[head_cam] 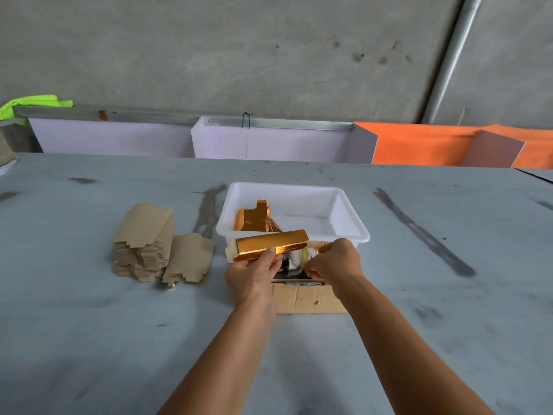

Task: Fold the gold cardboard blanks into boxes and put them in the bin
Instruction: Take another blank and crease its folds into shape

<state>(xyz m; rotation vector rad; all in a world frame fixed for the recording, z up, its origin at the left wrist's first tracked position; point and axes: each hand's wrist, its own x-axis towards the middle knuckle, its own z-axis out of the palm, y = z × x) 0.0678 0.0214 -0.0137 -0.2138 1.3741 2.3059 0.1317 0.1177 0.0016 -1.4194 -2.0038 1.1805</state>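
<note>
My left hand point(253, 274) grips a folded gold box point(270, 244) just in front of the white bin point(350, 232), thumb on its near face. My right hand point(336, 260) reaches into a brown carton point(308, 298) below the box, fingers curled on something inside; what it holds is hidden. The bin holds a few folded gold boxes point(254, 218) at its left side. A stack of flat cardboard blanks point(143, 244), brown side up, lies to the left, with one loose blank point(188, 256) leaning beside it.
A grey table point(89, 324) spreads all around. White panels point(269, 142) and orange panels point(419, 142) stand along its far edge against a concrete wall. A neon green cloth point(36, 103) lies at the far left.
</note>
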